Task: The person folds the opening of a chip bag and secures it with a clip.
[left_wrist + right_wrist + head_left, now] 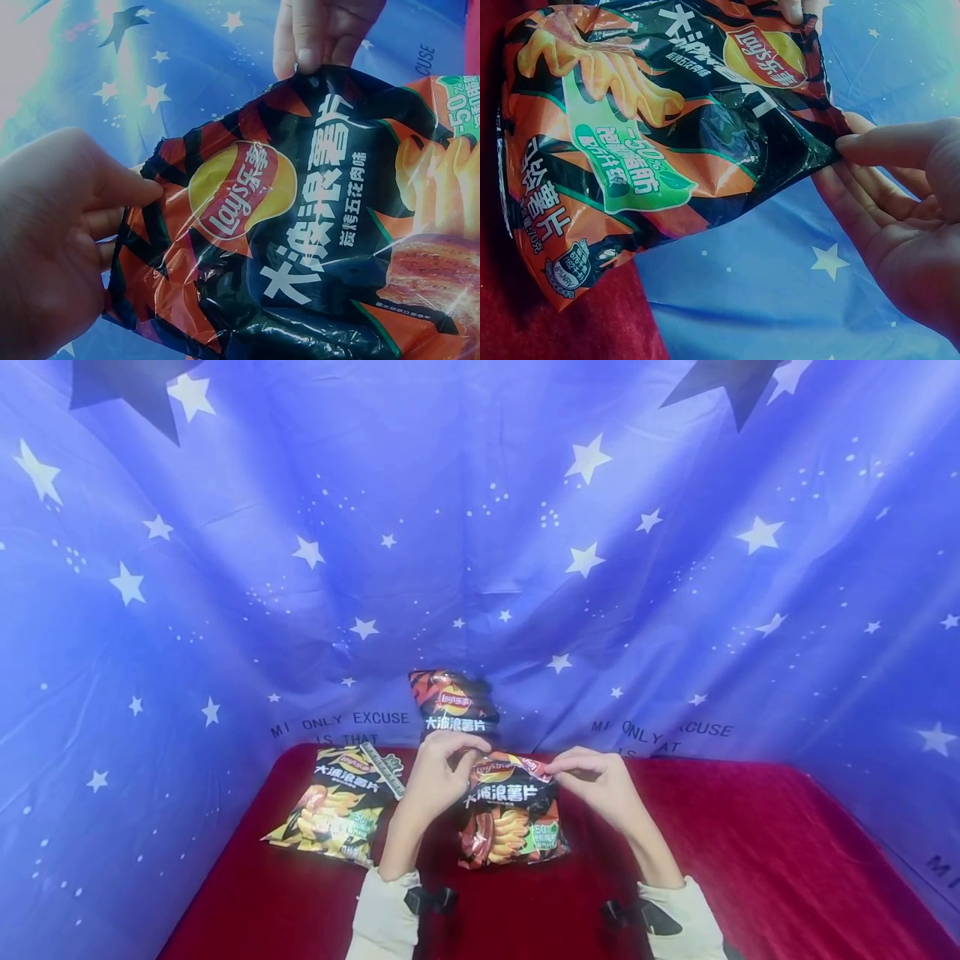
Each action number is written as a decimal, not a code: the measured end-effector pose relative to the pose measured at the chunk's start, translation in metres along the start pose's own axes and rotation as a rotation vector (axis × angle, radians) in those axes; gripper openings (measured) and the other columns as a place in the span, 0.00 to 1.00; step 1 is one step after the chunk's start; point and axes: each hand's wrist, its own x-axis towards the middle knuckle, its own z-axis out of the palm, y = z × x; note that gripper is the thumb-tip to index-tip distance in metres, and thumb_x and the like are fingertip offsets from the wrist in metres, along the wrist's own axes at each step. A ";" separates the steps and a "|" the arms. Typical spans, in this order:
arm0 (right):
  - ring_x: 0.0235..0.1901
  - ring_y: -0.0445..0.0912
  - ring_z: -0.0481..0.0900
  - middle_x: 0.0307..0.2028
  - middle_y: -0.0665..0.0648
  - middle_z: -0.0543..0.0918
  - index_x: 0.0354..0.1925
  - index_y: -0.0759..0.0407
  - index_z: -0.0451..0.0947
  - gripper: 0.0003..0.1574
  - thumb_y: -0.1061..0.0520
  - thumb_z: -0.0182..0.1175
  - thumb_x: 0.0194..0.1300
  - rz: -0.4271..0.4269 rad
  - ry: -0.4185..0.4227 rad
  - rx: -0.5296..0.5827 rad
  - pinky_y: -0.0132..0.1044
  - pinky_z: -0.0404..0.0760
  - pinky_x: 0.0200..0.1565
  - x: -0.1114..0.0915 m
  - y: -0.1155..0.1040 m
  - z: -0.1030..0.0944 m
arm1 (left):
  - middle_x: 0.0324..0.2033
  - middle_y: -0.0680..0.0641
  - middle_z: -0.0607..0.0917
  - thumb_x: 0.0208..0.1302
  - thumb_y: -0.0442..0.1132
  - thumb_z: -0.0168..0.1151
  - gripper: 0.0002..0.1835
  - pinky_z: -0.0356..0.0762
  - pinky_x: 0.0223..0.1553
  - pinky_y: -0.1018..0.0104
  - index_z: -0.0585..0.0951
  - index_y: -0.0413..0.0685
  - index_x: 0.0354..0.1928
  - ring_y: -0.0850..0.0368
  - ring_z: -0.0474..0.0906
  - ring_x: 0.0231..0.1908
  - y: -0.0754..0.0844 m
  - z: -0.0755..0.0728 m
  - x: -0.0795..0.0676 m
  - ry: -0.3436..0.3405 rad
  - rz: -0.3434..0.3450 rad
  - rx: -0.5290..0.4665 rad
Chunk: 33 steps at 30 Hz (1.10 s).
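Note:
A black and orange chip bag (510,818) with a yellow and red logo is held by its top edge above the red cloth. My left hand (442,772) pinches the top edge between thumb and fingers, near the left part, also plain in the left wrist view. At the top right corner my right hand (600,781) pinches the bag, its thumb lying on the front in the right wrist view. The bag's front, with printed wavy chips and a green patch, faces me.
On the left of the red-covered table (750,843) lies a black and yellow chip bag (330,814), with a small keyboard-patterned piece (384,770) by its top right. Another red and black chip bag (450,700) stands behind, against the blue starry curtain (465,527).

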 end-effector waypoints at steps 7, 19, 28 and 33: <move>0.43 0.37 0.85 0.39 0.67 0.88 0.43 0.69 0.87 0.11 0.74 0.65 0.61 -0.018 -0.021 0.027 0.29 0.86 0.47 0.000 0.000 0.000 | 0.33 0.52 0.92 0.58 0.33 0.69 0.07 0.72 0.59 0.48 0.90 0.48 0.37 0.54 0.83 0.38 0.002 0.002 -0.001 0.050 0.036 -0.030; 0.43 0.42 0.86 0.40 0.62 0.89 0.44 0.63 0.88 0.10 0.68 0.68 0.63 0.004 -0.056 0.011 0.30 0.85 0.47 0.000 0.000 -0.003 | 0.32 0.52 0.91 0.55 0.40 0.78 0.08 0.71 0.59 0.50 0.90 0.49 0.37 0.55 0.83 0.38 0.003 0.004 0.001 0.047 -0.008 -0.006; 0.38 0.43 0.88 0.37 0.60 0.90 0.41 0.62 0.88 0.06 0.64 0.70 0.63 0.062 -0.030 0.042 0.33 0.86 0.45 0.000 -0.002 0.000 | 0.29 0.51 0.91 0.55 0.36 0.77 0.08 0.70 0.61 0.49 0.90 0.46 0.38 0.57 0.82 0.33 0.001 0.004 0.001 0.029 -0.020 0.013; 0.35 0.41 0.87 0.36 0.61 0.89 0.40 0.66 0.85 0.07 0.66 0.70 0.61 0.115 -0.012 0.057 0.34 0.87 0.42 0.000 -0.004 0.002 | 0.34 0.50 0.92 0.56 0.36 0.77 0.11 0.70 0.63 0.47 0.89 0.46 0.41 0.54 0.84 0.37 0.003 0.004 0.001 0.024 -0.024 0.029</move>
